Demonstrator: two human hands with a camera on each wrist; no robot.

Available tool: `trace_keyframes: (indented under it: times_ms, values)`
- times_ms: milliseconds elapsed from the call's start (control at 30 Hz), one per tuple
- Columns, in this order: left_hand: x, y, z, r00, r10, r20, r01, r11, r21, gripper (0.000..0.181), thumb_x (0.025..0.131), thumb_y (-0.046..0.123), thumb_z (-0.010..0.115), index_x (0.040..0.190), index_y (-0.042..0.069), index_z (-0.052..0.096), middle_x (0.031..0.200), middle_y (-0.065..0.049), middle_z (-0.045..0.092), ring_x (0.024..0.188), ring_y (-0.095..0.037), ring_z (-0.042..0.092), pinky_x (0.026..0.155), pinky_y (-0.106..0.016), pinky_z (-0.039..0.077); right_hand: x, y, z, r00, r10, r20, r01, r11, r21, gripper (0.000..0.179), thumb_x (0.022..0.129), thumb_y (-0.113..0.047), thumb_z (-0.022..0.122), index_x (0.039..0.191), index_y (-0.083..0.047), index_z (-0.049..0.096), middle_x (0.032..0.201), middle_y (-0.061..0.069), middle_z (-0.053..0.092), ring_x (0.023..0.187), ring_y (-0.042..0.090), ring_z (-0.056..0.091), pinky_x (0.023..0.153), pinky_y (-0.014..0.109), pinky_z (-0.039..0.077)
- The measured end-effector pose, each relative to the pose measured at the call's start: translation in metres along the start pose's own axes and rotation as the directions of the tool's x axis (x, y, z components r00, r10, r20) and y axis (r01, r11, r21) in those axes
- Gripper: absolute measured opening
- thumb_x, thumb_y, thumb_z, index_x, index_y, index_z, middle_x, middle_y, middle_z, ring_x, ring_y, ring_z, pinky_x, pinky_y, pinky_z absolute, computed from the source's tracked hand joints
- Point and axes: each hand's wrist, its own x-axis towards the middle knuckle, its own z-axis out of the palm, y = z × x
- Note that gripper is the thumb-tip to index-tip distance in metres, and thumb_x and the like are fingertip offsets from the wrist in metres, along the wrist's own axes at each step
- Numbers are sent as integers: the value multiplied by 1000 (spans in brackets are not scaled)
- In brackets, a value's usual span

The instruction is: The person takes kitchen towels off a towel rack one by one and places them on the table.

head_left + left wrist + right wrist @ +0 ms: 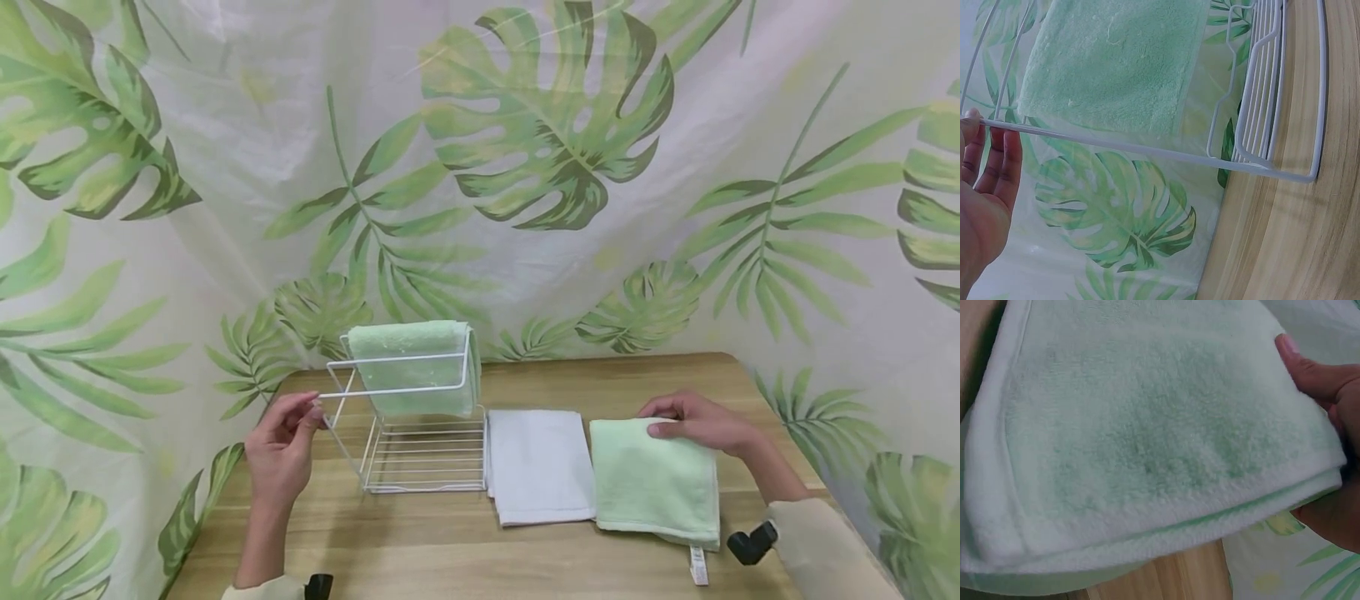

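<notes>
Fingers of left hand pinch rack; right hand, thumb uppermost, grips folded green towel by edge.

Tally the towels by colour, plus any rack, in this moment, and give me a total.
Green: 2, the hanging green towel and the folded green towel
White towel: 1
White wire rack: 1
Total: 4, each folded piece counted once
</notes>
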Motion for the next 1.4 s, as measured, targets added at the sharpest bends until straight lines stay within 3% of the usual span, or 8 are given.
trace_keyframes:
  times_ms: [167, 367, 500, 633, 900, 1400]
  values:
    - [2, -1, 0, 1000, -10, -3, 10, 1000, 5, 25, 86, -37, 57, 110, -30, 60, 93, -3, 72, 75, -6, 72, 67, -13, 62, 15, 12, 4, 993, -69, -99, 50, 982, -183, 18, 105, -15, 70, 119, -7, 77, 113, 7, 80, 102, 2, 69, 86, 21, 58]
    - [6, -4, -1, 1000, -22, -7, 22, 1000, 12, 21, 89, -30, 63, 110, -29, 61, 90, -7, 71, 74, -6, 72, 67, -13, 62, 29, 34, 12, 978, -81, -191, 30, 967, -253, 15, 103, -13, 72, 116, -10, 79, 112, 6, 81, 104, 6, 71, 88, 23, 60]
    - [8, -3, 0, 1000, -14, 0, 14, 1000, 8, 21, 88, -32, 61, 109, -30, 60, 90, -6, 71, 75, -6, 72, 67, -13, 62, 35, 46, 18, 961, -52, -271, -29, 958, -286, 15, 102, -13, 73, 116, -11, 80, 115, 7, 81, 111, 20, 74, 94, 32, 62]
    - [9, -3, 1, 1000, -8, -3, 8, 1000, -3, 22, 88, -33, 61, 109, -30, 60, 91, -6, 72, 75, -7, 73, 68, -14, 63, 42, 57, 24, 943, -43, -331, -65, 949, -308, 17, 102, -12, 73, 117, -10, 80, 117, 9, 81, 117, 36, 74, 101, 48, 62]
    - [8, -2, 2, 1000, -13, -13, 13, 1000, -18, 25, 85, -37, 57, 109, -31, 59, 91, -4, 72, 75, -7, 73, 69, -14, 63, 58, 73, 34, 939, -24, -343, -76, 958, -277, 18, 103, -10, 72, 119, -6, 78, 119, 13, 80, 121, 43, 72, 106, 63, 58]
    - [5, -3, -2, 1000, 1, 4, -2, 1000, 18, 24, 87, -36, 58, 110, -30, 61, 91, -6, 72, 74, -6, 72, 67, -14, 63, 69, 86, 48, 940, 54, -337, -153, 949, -275, 16, 103, -12, 72, 116, -8, 79, 118, 13, 80, 122, 44, 71, 107, 66, 56]
